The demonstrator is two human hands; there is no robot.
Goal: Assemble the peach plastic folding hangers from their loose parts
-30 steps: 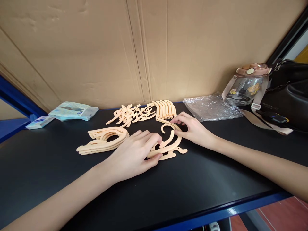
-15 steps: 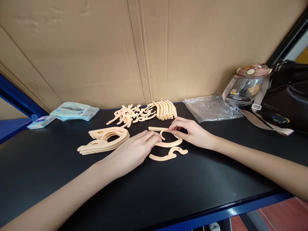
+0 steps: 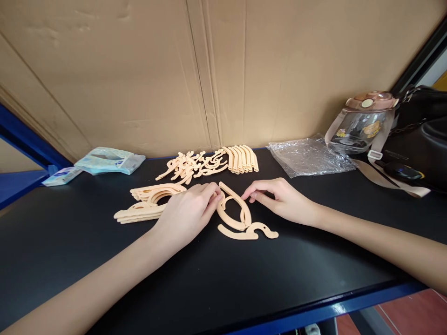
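A cream folding piece of curved parts (image 3: 247, 211) lies on the black table between my two hands, its arms forming a narrow loop. My left hand (image 3: 195, 207) pinches the loop's left side between thumb and fingers. On the other side, my right hand (image 3: 279, 197) has its fingertips at the right arm, thumb and forefinger slightly apart, holding nothing. Just in front lie a loose curved arm (image 3: 237, 233) and a hook-shaped part (image 3: 263, 228), touching or nearly so. Left of my left hand is a stack of cream folded pieces (image 3: 139, 213), partly hidden by that hand.
Behind are a heap of small cream hooks (image 3: 185, 166) and a row of curved arms (image 3: 240, 159). A clear plastic bag (image 3: 310, 156), a strapped bottle (image 3: 363, 125) and a black bag (image 3: 426, 135) stand right. Blue-white packets (image 3: 108, 161) lie left, before a cardboard wall (image 3: 139, 79).
The piece between my hands has turned, its straight arm swinging from lying across to slanting down rightward. My right hand has shifted slightly right and its fingers have come off the piece.
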